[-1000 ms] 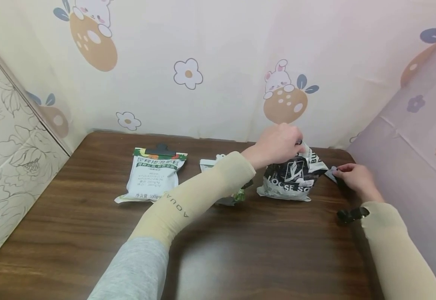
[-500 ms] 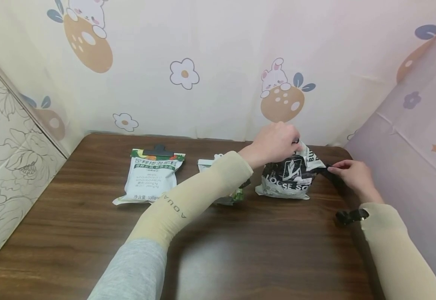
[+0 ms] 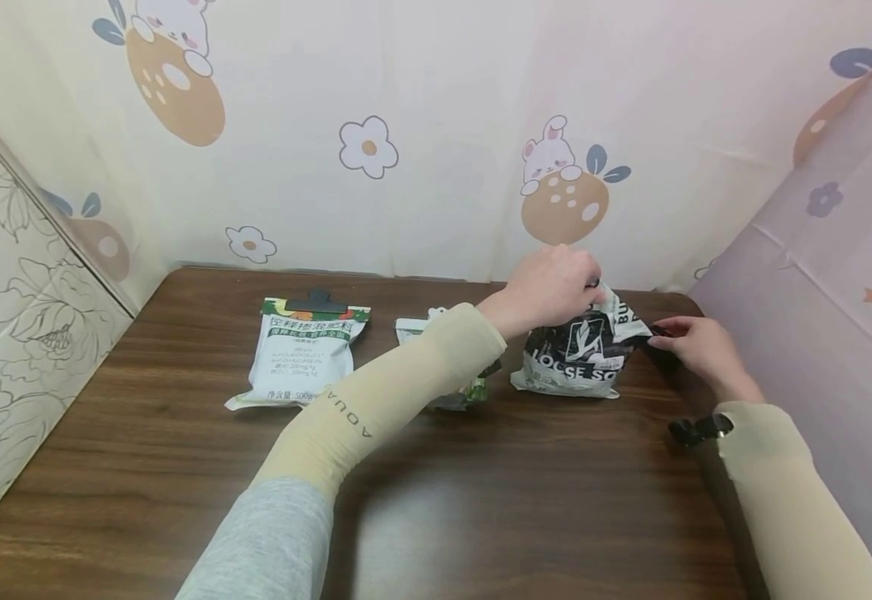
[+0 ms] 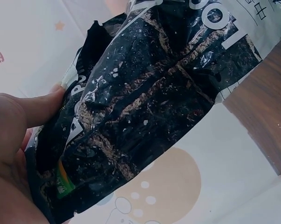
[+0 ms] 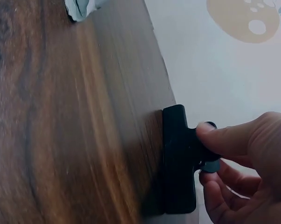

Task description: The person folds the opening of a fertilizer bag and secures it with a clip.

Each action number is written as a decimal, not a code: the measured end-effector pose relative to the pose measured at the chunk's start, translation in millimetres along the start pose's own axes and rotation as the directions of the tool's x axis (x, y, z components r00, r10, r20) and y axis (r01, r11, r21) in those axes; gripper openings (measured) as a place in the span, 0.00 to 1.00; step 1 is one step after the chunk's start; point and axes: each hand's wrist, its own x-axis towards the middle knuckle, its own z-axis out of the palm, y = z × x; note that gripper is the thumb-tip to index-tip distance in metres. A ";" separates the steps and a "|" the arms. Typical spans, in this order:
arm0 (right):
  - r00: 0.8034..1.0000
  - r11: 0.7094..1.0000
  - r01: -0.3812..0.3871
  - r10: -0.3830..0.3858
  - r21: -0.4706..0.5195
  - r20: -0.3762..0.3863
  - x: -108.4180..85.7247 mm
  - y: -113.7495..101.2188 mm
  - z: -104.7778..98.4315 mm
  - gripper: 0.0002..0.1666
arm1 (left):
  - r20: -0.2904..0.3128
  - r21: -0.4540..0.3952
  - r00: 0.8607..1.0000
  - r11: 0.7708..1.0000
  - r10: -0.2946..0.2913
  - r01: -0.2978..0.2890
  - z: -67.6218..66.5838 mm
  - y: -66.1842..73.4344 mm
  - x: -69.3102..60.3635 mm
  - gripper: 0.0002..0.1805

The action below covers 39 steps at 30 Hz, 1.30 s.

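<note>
A black-and-white bag of loose soil (image 3: 582, 354) stands at the table's back right in the head view. My left hand (image 3: 552, 283) grips its upper edge from above. In the left wrist view the thumb lies against the bag's opening (image 4: 61, 116), and the dark, soil-smeared plastic (image 4: 140, 102) runs up to the right. My right hand (image 3: 706, 350) is just right of the bag. Between thumb and fingers it pinches the handles of a black clip (image 5: 180, 161), plainest in the right wrist view, where the clip's bar is apart from any bag.
A white fertilizer bag (image 3: 304, 354) with a black clip (image 3: 318, 302) on its top lies at the left. A smaller green-and-white packet (image 3: 473, 393) is partly hidden behind my left forearm. Patterned cloth walls (image 3: 443, 208) border the brown table (image 3: 518, 500).
My right hand has shifted slightly left toward the soil bag, with the clip turning in its fingers. The left hand keeps its grip on the bag's top. The view has moved a little.
</note>
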 end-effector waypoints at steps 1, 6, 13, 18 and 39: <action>1.000 1.000 0.002 -0.002 -0.005 0.001 0.5 -1.5 -0.5 0.25 | -0.002 0.003 1.000 1.000 0.002 -0.002 -0.1 0.0 0.1 0.14; 1.000 1.000 -0.013 0.013 -0.015 0.000 0.6 -3.8 0.8 0.25 | 0.009 0.002 1.000 1.000 -0.005 0.005 -0.5 1.5 0.0 0.13; 0.999 0.999 -0.020 0.020 0.026 -0.026 -2.7 2.3 3.2 0.27 | 0.004 -0.011 1.000 1.000 0.013 -0.013 0.7 1.7 -0.6 0.13; 0.997 0.995 -0.047 0.053 0.084 -0.063 -9.9 -0.5 -4.1 0.28 | -0.001 -0.016 1.000 1.000 0.016 -0.016 1.0 1.4 -1.1 0.13; 0.989 0.579 0.097 0.034 0.809 -0.142 -35.8 -68.8 -61.2 0.11 | -0.003 -0.013 1.000 1.000 0.007 -0.007 -0.6 0.9 -1.2 0.14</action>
